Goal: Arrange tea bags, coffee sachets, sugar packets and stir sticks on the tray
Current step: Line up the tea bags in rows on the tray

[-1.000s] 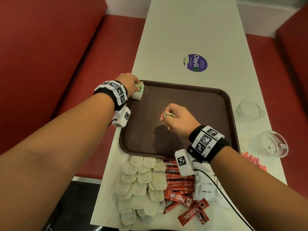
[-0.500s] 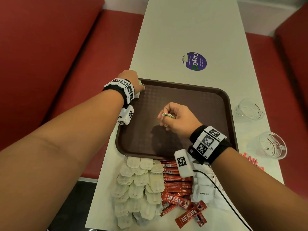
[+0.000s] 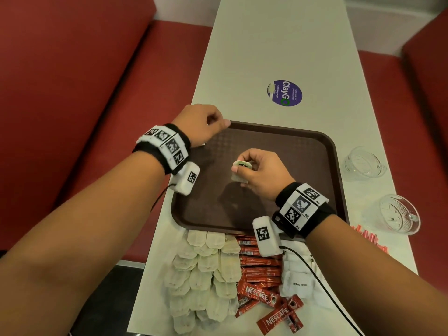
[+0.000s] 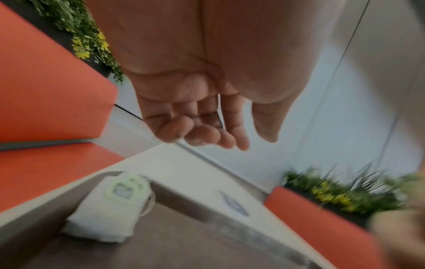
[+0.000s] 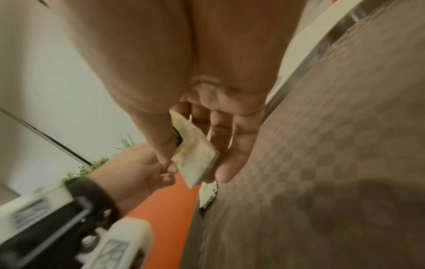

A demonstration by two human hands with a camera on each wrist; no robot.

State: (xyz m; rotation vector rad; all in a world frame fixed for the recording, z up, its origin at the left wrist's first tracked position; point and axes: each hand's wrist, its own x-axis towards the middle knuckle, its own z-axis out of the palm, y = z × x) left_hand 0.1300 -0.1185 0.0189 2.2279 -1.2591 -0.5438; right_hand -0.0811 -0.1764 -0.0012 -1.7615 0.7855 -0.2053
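my right hand [image 3: 260, 174] pinches a tea bag [image 5: 195, 160] between thumb and fingers, above the middle of the brown tray [image 3: 322, 151]. my left hand [image 4: 195, 118] hangs empty with fingers loosely curled over the tray's far left corner, where another tea bag [image 4: 110, 209] lies flat. more tea bags [image 3: 206, 275], coffee sachets [image 3: 261, 270] and sugar packets [image 3: 298, 282] wait on the counter [image 3: 278, 44] near me. the bag looks light, soft and easily crumpled, so i'd judge a gentle pinch at its edge or tag is best
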